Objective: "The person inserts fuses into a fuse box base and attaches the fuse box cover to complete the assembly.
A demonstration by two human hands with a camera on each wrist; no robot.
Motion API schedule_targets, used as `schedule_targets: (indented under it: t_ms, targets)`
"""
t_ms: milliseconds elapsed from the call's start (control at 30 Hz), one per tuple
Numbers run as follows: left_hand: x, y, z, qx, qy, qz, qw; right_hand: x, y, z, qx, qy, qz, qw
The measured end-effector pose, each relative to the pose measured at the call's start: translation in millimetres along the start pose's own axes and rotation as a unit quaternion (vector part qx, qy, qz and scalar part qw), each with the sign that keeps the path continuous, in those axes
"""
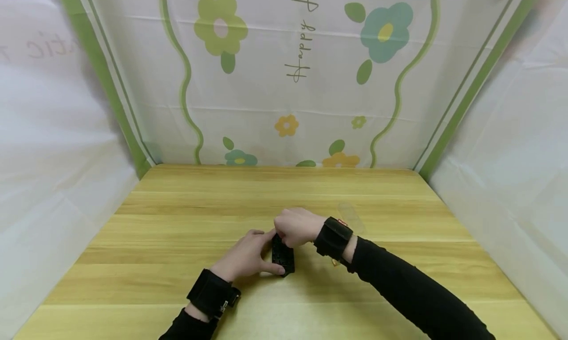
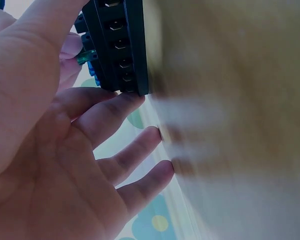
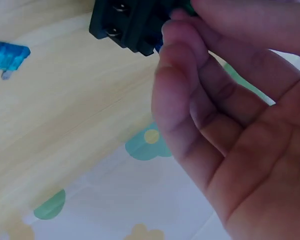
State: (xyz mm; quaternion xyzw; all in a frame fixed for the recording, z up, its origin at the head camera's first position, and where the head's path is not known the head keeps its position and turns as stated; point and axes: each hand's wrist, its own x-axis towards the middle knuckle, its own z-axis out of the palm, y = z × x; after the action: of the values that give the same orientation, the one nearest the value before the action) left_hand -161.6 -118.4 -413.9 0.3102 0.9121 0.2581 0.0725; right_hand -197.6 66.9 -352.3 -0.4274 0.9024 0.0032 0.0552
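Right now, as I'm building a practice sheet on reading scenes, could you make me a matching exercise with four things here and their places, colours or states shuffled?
Things:
1. Left hand
2. Right hand
3. Blue piece
4. Wooden table

Places, colours or states:
A. Light yellowish-brown
B. Thumb at the near end of the black block
C. Lying loose, apart from the black block
D. Fingers curled at a green piece

Right pairs: 1-B, 2-D, 3-C, 4-A
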Motion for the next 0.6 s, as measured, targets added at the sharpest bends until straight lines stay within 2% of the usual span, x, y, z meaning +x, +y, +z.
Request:
schedule_targets:
  t_ms: [167,600]
  targets:
    - [1.1,0.6,-0.4,0.004,0.005,0.006,1.0000,3.1,-3.5,-6.1,-0.005,-0.027,0.010,1.000]
    - [-0.1,0.6,-1.8,0.003,0.008,0.016,0.9998,9.4,-4.8,-5.9,-0.032,-0.040,0.002,0.999]
